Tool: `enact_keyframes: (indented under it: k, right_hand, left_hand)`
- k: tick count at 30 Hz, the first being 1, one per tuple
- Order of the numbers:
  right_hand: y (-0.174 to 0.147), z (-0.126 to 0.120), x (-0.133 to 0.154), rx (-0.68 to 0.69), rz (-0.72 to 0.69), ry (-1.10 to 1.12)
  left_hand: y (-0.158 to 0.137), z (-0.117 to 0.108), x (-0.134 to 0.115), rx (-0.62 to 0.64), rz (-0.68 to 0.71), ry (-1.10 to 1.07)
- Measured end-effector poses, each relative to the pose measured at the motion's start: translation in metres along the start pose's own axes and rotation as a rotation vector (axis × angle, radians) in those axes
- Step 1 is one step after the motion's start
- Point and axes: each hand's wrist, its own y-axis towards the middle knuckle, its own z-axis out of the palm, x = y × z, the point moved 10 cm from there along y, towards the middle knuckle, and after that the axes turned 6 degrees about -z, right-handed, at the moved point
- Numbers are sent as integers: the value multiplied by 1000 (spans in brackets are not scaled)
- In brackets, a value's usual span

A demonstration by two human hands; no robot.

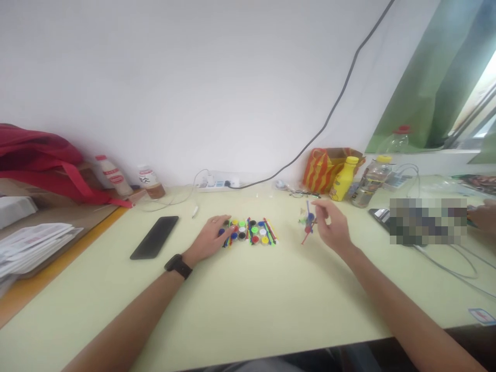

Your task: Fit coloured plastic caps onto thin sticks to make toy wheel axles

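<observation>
Left hand [207,236] lay loosely open, fingers over the left end of the coloured discs [254,239] and sticks [271,231] on the desk [251,299]; no grip seen. Right hand [334,227] was half-curled at a loose cluster [310,219]; hold unclear. Step judged: arranging small parts. Next move seemed to need a fine fingertip pinch.

hands [209,236] at colourful pieces [254,231], pale table [251,297]

Bright, even light; window [480,95] top R blown out. Wall [194,93] pale, slightly greyer twd corners. Shadows faint on worktop [232,305]. Wide-angle stretch at edges, esp. papers [42,240] L. Pic soft overall, pcs [309,223] by R hand [331,226] smeared; pixelated patch [428,222] far R.
</observation>
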Motion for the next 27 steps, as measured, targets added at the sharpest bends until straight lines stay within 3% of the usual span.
enact_keyframes:
  k: [4, 12, 19, 22, 27]
  right_hand:
    - [0, 10, 7, 49, -45, -4]
    - [-5, -6, 8, -142, -90, -100]
    - [-10, -20, -4, -290, -10, -171]
    - [-7, -22, -11, -273, 11, -171]
    - [-4, -52, -40, -381, 117, -222]
  left_hand:
    - [0, 5, -7, 32, 62, 3]
    - [1, 6, -4, 35, 48, 13]
    - [1, 6, -4, 36, 37, 18]
    - [1, 6, -5, 34, 43, 23]
    - [1, 5, -3, 24, 49, 20]
